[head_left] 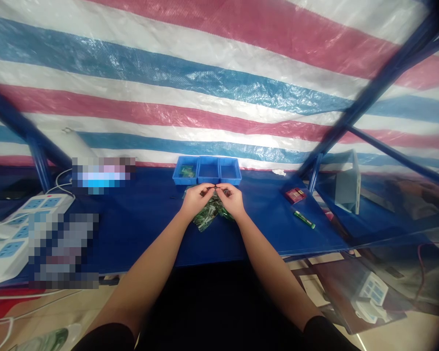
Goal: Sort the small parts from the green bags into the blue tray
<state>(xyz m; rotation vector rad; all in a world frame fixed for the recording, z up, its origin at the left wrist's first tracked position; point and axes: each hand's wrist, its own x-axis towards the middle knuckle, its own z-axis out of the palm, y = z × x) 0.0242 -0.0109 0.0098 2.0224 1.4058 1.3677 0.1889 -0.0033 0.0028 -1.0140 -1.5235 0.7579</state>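
Currently, in the head view, your left hand point(195, 200) and right hand point(234, 200) meet, fingertips pinching a small dark piece point(215, 186) by the green packets point(207, 215) on the blue table point(270, 226), nearer than three blue bins point(209, 170).

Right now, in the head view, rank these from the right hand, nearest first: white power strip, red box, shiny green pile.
1. Shiny green pile: right by the right hand, partly hidden behind it.
2. Red box: off to the right.
3. White power strip: far left.
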